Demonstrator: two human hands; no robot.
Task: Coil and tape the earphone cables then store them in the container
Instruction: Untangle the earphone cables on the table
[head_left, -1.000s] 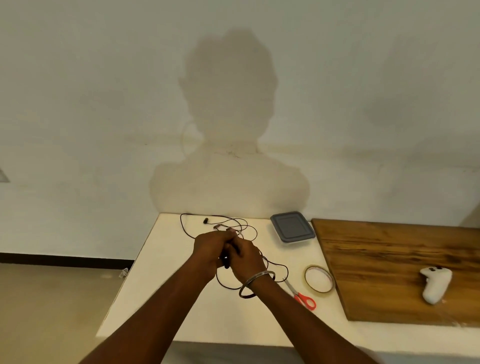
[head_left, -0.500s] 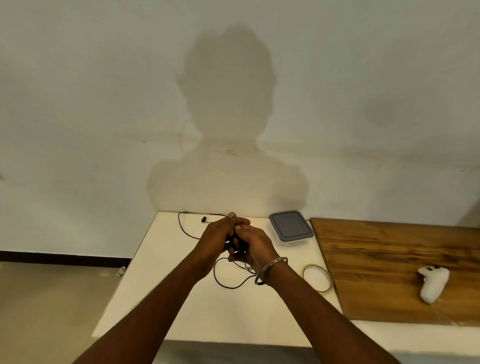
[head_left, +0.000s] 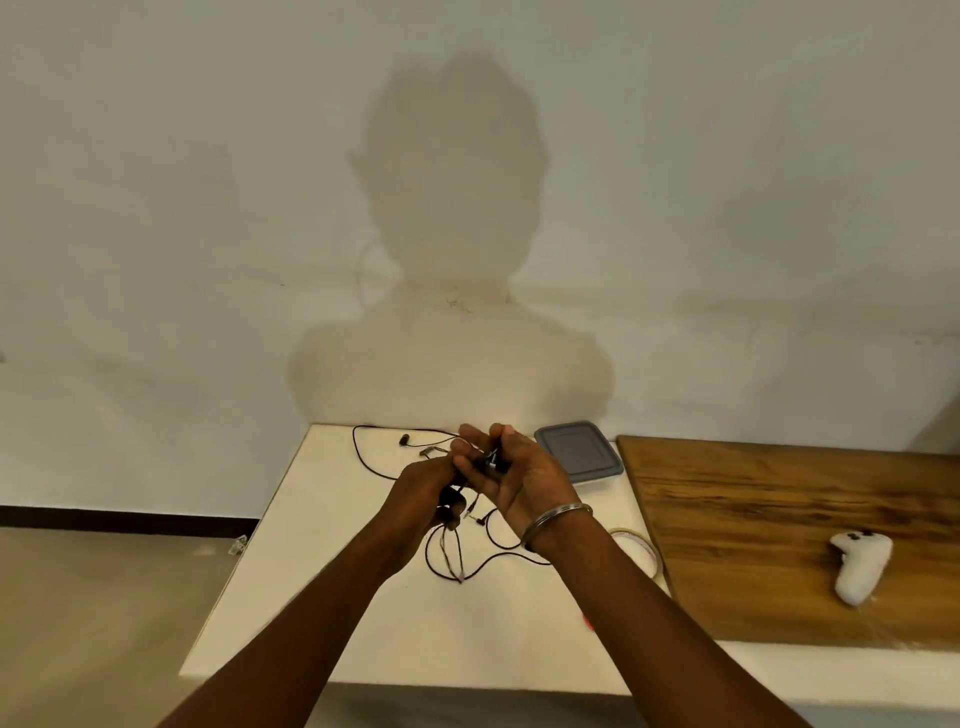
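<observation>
Mid-frame, the left hand (head_left: 423, 493) and right hand (head_left: 517, 480) grip tangled earphone cables (head_left: 404, 440) over the bench (head_left: 322, 571), with loose loops reaching its far edge. The right forearm half-hides the tape (head_left: 643, 546); the container (head_left: 579, 449) lies just behind.

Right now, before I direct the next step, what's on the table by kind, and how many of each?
Cables: tangled, cannot be counted apart
Container: 1
Tape roll: 1
Wooden board: 1
Controller: 1
Red speck by the right arm: too hidden to name
Total: 4, besides the cables and the speck
</observation>
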